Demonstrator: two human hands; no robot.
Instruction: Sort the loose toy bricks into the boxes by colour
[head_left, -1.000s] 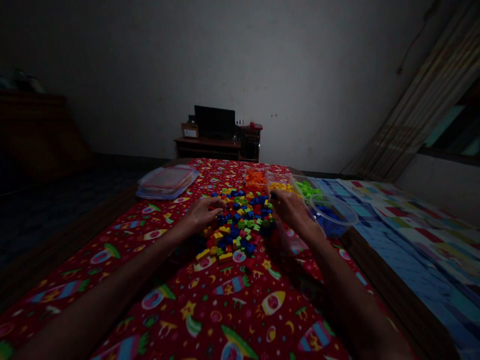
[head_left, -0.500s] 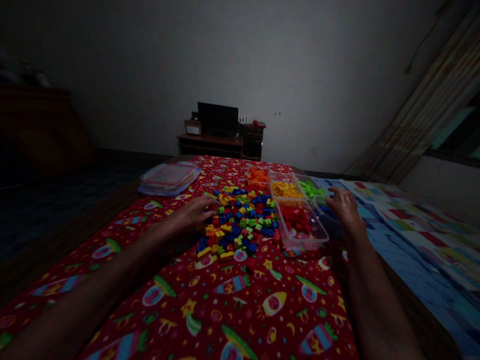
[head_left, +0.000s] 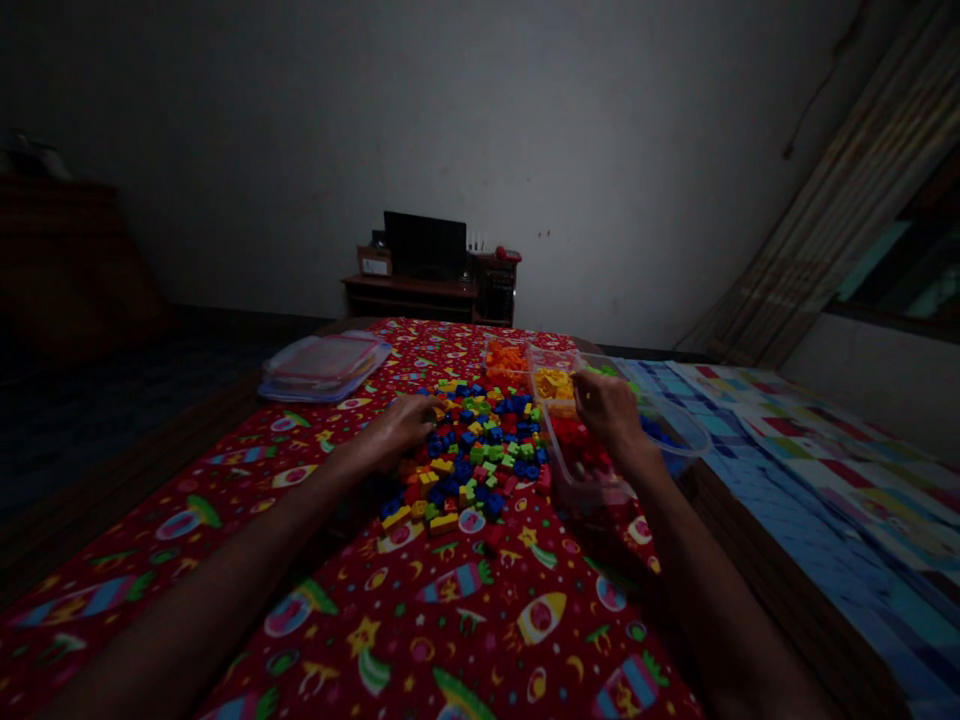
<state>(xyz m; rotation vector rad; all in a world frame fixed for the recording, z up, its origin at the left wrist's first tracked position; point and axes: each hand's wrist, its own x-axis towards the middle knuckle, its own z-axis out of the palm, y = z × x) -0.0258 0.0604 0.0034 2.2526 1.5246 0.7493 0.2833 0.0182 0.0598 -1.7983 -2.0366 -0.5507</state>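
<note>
A heap of small toy building bricks [head_left: 480,450] in blue, green, yellow, orange and red lies on a red patterned cloth [head_left: 480,640]. My left hand [head_left: 405,425] touches the heap's left side, its fingers bent among the bricks; whatever they grip is hidden. My right hand [head_left: 609,408] hangs over the clear boxes with thumb and fingers drawn together, and I cannot make out anything between them. Below it are yellow bricks [head_left: 553,382] and a clear box of red bricks [head_left: 576,445]. Green bricks [head_left: 600,370] show partly behind the hand.
Orange bricks [head_left: 507,358] fill a clear box at the far side. Right of my right hand stands a round clear tub [head_left: 697,435] with blue bricks. Stacked clear lids [head_left: 326,365] lie at the back left. A monitor [head_left: 425,245] stands by the wall.
My right hand has moved left from the round tub to above the yellow and red bricks, its fingers drawing together. My left hand stays at the heap, fingers more bent. The view shifted slightly.
</note>
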